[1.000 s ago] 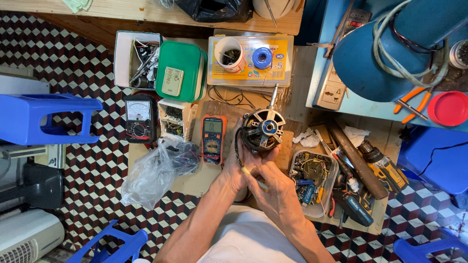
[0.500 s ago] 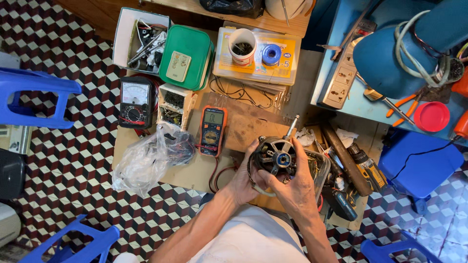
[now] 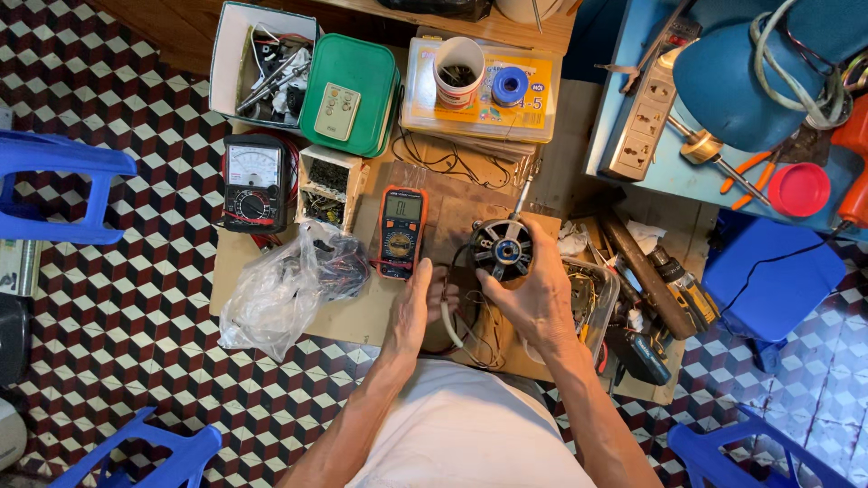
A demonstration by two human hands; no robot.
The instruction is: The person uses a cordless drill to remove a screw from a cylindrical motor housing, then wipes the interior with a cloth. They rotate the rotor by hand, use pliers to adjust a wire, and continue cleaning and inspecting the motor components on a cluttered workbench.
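A small round electric motor with a dark slotted metal face and a thin steel shaft (image 3: 502, 248) is held upright over a flat brown cardboard sheet (image 3: 362, 312) laid on the chequered tile floor. The right hand (image 3: 538, 303) is wrapped around the motor's lower right side, fingers curled on the housing and thumb pressed against the near edge. The left hand (image 3: 418, 307) is laid flat and loosely spread on the cardboard just left of the motor, fingertips near the bundle of thin wires and white sleeving (image 3: 457, 321) that trails from the motor's underside; whether a wire is pinched cannot be told.

An orange-cased digital multimeter (image 3: 401, 232) is seen lying just beside the left hand, touching or nearly touching its fingertips. A crumpled clear plastic bag holding dark parts (image 3: 280, 285) is placed further left on the same sheet. A black analogue meter with a white dial (image 3: 252, 183) is positioned behind the bag, and a small open white box of tiny parts (image 3: 329, 187) beside it. A green plastic case with a pale remote on its lid (image 3: 351, 93) is set at the far edge. A clear plastic tub of mixed hardware (image 3: 592, 298) is partly covered by the right hand.
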